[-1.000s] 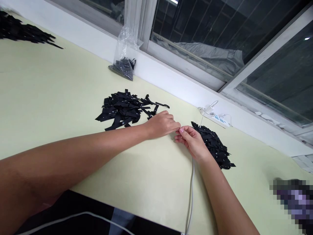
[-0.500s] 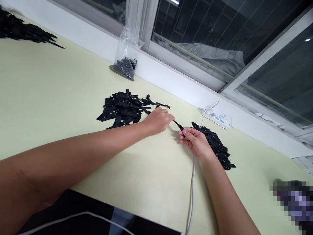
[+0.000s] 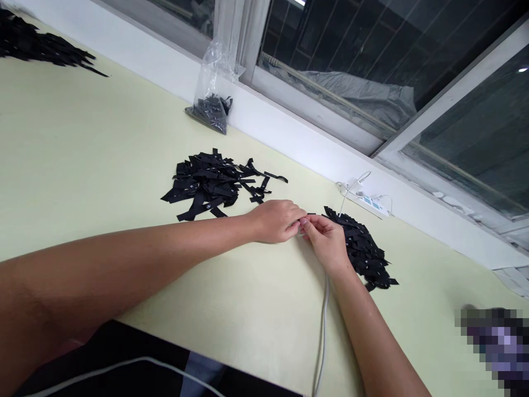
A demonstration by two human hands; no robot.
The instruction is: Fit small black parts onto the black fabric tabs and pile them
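Observation:
My left hand (image 3: 278, 220) and my right hand (image 3: 326, 237) meet above the table, fingertips touching. Both are closed in a pinch on a black strip (image 3: 311, 214), mostly hidden by the fingers; a short dark end shows just above my right hand. Left of my hands lies a loose pile of black strips (image 3: 206, 182), some with small white marks. A second pile of black strips (image 3: 367, 248) sits just right of my right hand, partly behind it.
A clear plastic bag (image 3: 211, 107) of black pieces leans by the wall. More black strips (image 3: 39, 44) lie far left. A white power strip (image 3: 367, 203) stands at the back, and a white cable (image 3: 325, 325) crosses the pale table (image 3: 256, 309). Something pixelated is at right.
My left hand has moved right and slightly down to meet my right hand. The strip that stretched between them is now mostly covered by fingers.

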